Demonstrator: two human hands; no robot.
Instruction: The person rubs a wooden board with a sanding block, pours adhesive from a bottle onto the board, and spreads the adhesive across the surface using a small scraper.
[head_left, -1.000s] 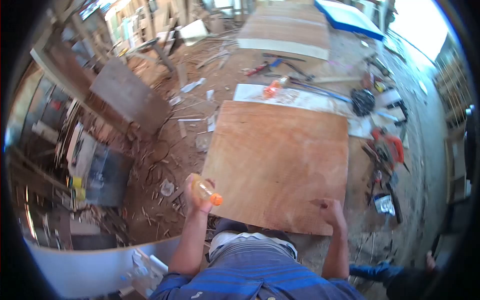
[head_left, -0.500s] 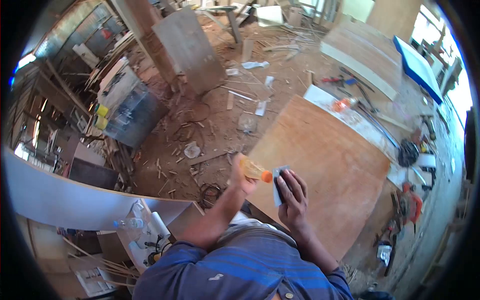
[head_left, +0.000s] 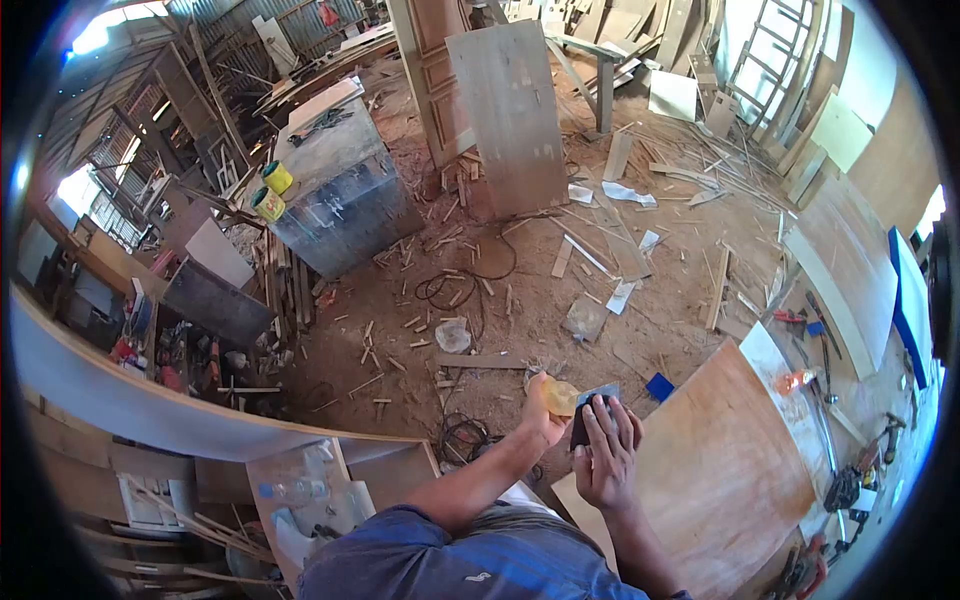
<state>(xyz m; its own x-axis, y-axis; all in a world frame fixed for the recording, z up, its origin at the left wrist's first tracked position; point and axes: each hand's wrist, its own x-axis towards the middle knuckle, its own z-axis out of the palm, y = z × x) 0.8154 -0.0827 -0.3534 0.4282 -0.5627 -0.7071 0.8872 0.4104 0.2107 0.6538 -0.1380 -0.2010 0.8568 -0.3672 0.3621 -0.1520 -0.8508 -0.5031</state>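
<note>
My left hand [head_left: 540,420] is closed around a small clear plastic bottle [head_left: 562,398] of yellowish liquid, tilted toward my right hand. The bottle's orange cap does not show now. My right hand [head_left: 608,455] grips a flat dark block with a pale grey face [head_left: 602,392], its fingers laid over the dark side. The block's exact kind cannot be made out. Block and bottle are close together; whether they touch is unclear. Below and right of my hands lies a large brown wooden board [head_left: 715,460]. A small blue piece [head_left: 660,387] shows just beyond the board's left edge.
Wood scraps and a dark cable [head_left: 465,437] litter the dirt floor. A dark workbench [head_left: 345,220] bears two yellow tins. A wooden panel [head_left: 505,120] stands upright behind. Tools and an orange bottle [head_left: 795,381] lie at right; a curved white panel [head_left: 200,400] bounds the left.
The view has swung left and up, so the scene sits lower and farther right. The bottle has turned and its orange cap is out of sight. A blue piece now shows beside the board.
</note>
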